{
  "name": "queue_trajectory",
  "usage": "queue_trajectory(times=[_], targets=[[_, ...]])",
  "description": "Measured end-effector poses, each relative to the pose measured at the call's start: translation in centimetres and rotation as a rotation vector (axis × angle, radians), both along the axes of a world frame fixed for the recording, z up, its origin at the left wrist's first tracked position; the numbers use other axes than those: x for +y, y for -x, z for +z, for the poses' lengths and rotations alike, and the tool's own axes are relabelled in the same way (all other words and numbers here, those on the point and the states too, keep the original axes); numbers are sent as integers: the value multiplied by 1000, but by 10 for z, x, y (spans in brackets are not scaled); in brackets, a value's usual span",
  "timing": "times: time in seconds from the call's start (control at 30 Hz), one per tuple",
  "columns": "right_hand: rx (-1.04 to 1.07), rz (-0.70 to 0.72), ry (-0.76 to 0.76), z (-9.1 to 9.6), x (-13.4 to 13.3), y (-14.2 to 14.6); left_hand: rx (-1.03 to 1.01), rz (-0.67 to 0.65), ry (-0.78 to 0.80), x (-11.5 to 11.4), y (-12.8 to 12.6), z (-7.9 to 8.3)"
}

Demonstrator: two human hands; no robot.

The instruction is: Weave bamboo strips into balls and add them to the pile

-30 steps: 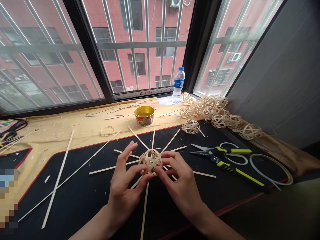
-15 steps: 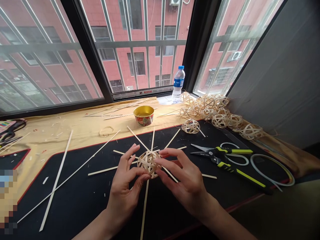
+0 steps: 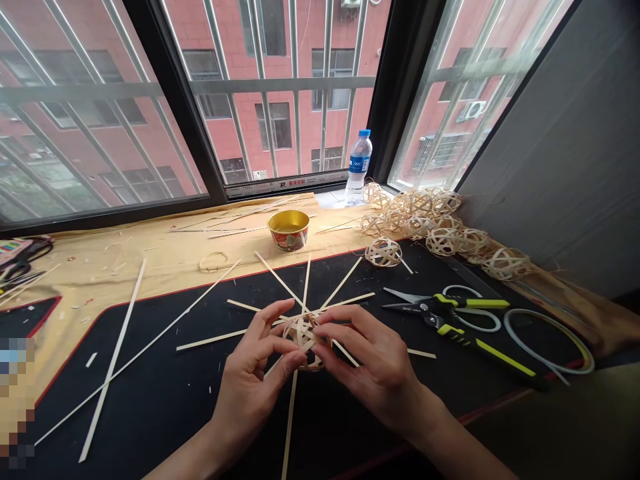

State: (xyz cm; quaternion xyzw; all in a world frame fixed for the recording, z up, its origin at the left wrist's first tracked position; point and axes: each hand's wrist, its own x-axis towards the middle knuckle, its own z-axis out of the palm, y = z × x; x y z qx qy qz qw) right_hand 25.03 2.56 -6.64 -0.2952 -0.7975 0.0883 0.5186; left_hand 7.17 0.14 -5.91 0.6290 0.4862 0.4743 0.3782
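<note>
Between my hands is a small woven bamboo ball (image 3: 306, 333), an open lattice of pale flat strips. My left hand (image 3: 257, 367) grips its left side, thumb and fingertips on the strips. From the right, my right hand (image 3: 377, 360) pinches the ball with thumb and fingers. Under the ball, several flat bamboo strips (image 3: 291, 420) fan out like a star on the black mat (image 3: 165, 407). The crossing point of those strips is mostly hidden behind the ball and hands.
Scissors with yellow-green handles (image 3: 480, 343) and a coiled pale strip (image 3: 550, 340) lie at right. Several finished woven balls (image 3: 420, 220) are piled at the back right near a water bottle (image 3: 358, 167). A gold-lined bowl (image 3: 289, 231) stands behind the mat. Two long strips (image 3: 117, 347) cross at left.
The woven ball has come slightly lower and toward me, turning a little in my fingers. My left fingers have curled further over it. The surrounding things stay put.
</note>
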Motion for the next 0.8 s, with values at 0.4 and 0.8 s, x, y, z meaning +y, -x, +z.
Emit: queue_trajectory(times=[0.4, 0.8], targets=[[89, -3, 10, 1, -2, 2, -214, 2, 207, 2, -2, -1], [239, -28, 53, -4, -15, 18, -216, 47, 184, -5, -4, -2]])
